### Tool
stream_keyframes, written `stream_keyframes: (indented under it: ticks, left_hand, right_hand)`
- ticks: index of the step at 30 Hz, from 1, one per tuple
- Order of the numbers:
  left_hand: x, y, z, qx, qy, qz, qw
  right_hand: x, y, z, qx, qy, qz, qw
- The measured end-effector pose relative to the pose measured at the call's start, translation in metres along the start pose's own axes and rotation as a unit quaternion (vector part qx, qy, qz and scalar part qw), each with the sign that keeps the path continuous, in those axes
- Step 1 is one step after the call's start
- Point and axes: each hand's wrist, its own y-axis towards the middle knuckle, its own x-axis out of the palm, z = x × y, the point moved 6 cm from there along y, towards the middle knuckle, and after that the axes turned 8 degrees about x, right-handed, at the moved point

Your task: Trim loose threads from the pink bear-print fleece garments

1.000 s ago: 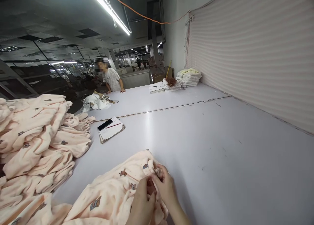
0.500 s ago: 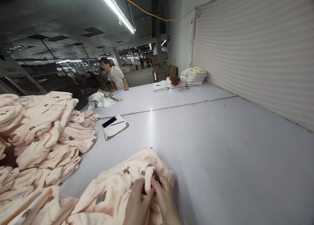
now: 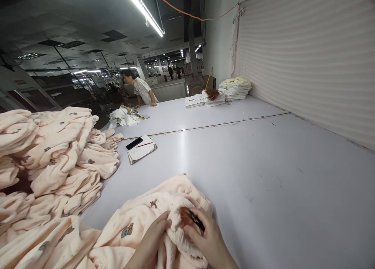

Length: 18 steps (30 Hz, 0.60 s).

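Note:
A pale pink plush garment (image 3: 140, 210) with small printed animal figures lies bunched on the table in front of me. My left hand (image 3: 156, 232) pinches a fold of it near a gathered, elastic-looking edge. Dark thread snips (image 3: 195, 219) sit in my right hand (image 3: 206, 234), between thumb and fingers, with their tip at the cloth beside my left fingertips. The tip is partly blurred, and an orange-brown patch shows by it.
A large heap of the same pink plush (image 3: 64, 155) covers the left side. On the pale table (image 3: 263, 175) lie a notepad (image 3: 142, 152), a phone (image 3: 134, 143) and a pen. Folded white stacks (image 3: 236, 90) stand at the back. A person (image 3: 143, 90) leans at the far edge near white scraps (image 3: 124, 116).
My right hand has turned and shifted to the right, so more of the snips shows. The gathered edge of the garment is now more spread out between my hands. The view has shifted slightly.

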Motion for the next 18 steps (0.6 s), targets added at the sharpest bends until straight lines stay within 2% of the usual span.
stream_keyframes:
  ticks: [3, 5, 7, 9, 11, 12, 14, 15, 16, 17, 18]
  left_hand:
    - [0.005, -0.001, -0.002, -0.012, -0.078, -0.036, 0.996]
    - [0.001, -0.001, -0.006, -0.024, -0.079, -0.009, 0.997]
    - [-0.005, 0.000, -0.008, -0.034, -0.053, 0.025, 0.998]
    - [-0.009, 0.002, -0.008, -0.026, -0.006, 0.023, 0.999]
    - [-0.012, 0.005, 0.000, 0.044, 0.119, -0.003, 0.992]
    - [-0.014, 0.006, 0.007, 0.111, 0.210, 0.000, 0.971]
    - [-0.017, 0.002, 0.023, 0.265, 0.368, 0.045, 0.890]
    - [-0.017, -0.003, 0.028, 0.324, 0.409, 0.071, 0.850]
    - [-0.018, -0.007, 0.029, 0.359, 0.420, 0.091, 0.828]
    - [-0.019, -0.010, 0.028, 0.374, 0.411, 0.103, 0.825]
    - [-0.020, -0.012, 0.025, 0.374, 0.393, 0.108, 0.833]
  right_hand:
    - [0.004, -0.005, -0.005, -0.017, -0.032, -0.020, 0.999]
    - [0.008, -0.004, -0.009, -0.021, -0.042, -0.017, 0.999]
    - [0.010, -0.001, -0.010, -0.026, -0.048, -0.004, 0.999]
    - [0.009, 0.000, -0.009, -0.025, -0.044, 0.009, 0.999]
    - [0.004, -0.001, -0.008, -0.026, -0.029, 0.023, 0.999]
    - [0.001, -0.002, -0.008, -0.027, -0.025, 0.032, 0.999]
    - [-0.007, -0.004, -0.011, -0.030, -0.032, 0.053, 0.998]
    - [-0.009, -0.005, -0.014, -0.030, -0.042, 0.059, 0.997]
    - [-0.010, -0.006, -0.018, -0.031, -0.053, 0.058, 0.996]
    - [-0.009, -0.006, -0.023, -0.033, -0.063, 0.047, 0.996]
    - [-0.006, -0.007, -0.028, -0.040, -0.070, 0.030, 0.996]
